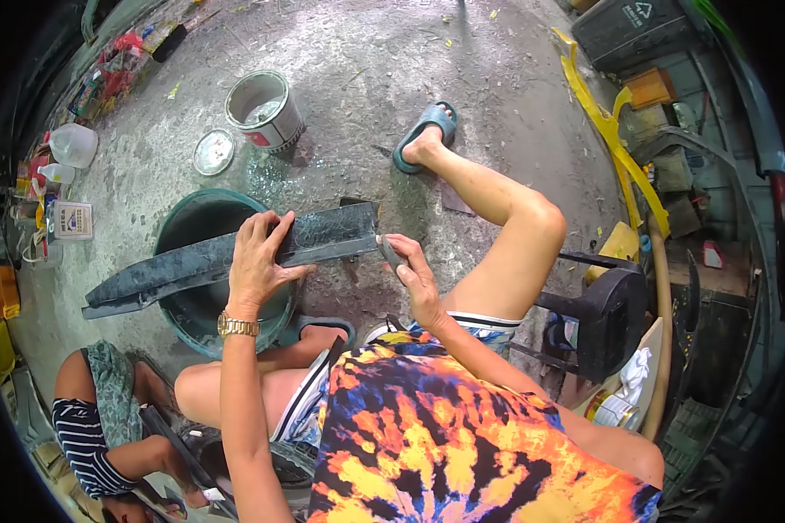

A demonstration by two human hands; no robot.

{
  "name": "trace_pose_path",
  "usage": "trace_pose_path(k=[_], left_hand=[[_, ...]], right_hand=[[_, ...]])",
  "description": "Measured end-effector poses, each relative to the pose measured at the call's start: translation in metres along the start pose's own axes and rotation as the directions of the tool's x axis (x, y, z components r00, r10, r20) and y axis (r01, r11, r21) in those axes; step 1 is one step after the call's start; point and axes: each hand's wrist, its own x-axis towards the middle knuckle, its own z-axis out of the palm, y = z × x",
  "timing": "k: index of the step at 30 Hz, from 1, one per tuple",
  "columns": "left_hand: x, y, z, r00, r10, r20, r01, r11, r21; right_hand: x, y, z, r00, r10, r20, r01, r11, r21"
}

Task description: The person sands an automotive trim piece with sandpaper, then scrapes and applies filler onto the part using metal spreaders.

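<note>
A long dark grey panel [174,272] lies slanted across a round green tub [176,327], its right end reaching past the rim. My left hand [260,261], with a gold watch at the wrist, grips the panel near its middle, fingers spread over the upper face and thumb along the lower edge. At the panel's right end, my right hand [412,277] is closed around a small dark grey block [391,253], which meets the panel's end edge. The inside of the tub is partly hidden by the panel.
Beyond the tub stand an open paint can [266,113] and a round lid [214,152]. A co-worker [96,436] crouches at the lower left. To the right are a black stool [610,322] and yellow strips [615,144]. Bottles and a tin [71,220] line the left.
</note>
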Motion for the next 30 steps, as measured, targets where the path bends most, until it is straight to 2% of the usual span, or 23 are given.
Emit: trace_pose_path(k=[12,18,21,24,25,26,28,30], left_hand=[[0.001,-0.001,-0.001,1.0,0.004,0.005,-0.004,1.0,-0.017],[0.001,0.0,-0.001,1.0,0.005,-0.006,-0.006,1.0,-0.015],[0.001,-0.001,-0.001,1.0,0.008,0.0,-0.008,1.0,-0.021],[0.004,0.0,-0.002,1.0,0.026,0.012,-0.025,0.999,-0.039],[0.003,0.0,-0.004,0.999,0.035,0.021,-0.035,0.999,-0.041],[0.004,0.002,-0.005,0.999,0.039,0.007,-0.039,0.999,-0.023],[0.006,0.003,-0.006,1.0,0.014,-0.007,-0.015,0.997,-0.077],[0.005,-0.003,-0.001,0.999,0.041,0.008,-0.04,0.997,-0.064]], right_hand=[[-0.005,0.006,-0.005,0.999,0.005,0.04,-0.005,1.0,-0.006],[-0.009,0.01,-0.012,0.996,-0.024,0.086,0.041,0.98,-0.197],[-0.014,0.013,-0.019,0.985,-0.068,0.161,0.125,0.916,-0.381],[-0.026,0.01,-0.025,0.99,0.05,0.13,-0.016,0.967,-0.253],[-0.027,0.012,-0.028,0.986,0.145,0.084,-0.139,0.987,-0.077],[-0.031,0.012,-0.033,0.922,0.378,0.079,-0.386,0.902,0.192],[-0.029,0.001,-0.041,0.879,0.461,0.126,-0.456,0.733,0.505],[-0.028,-0.013,-0.049,0.857,0.488,0.165,-0.471,0.613,0.634]])
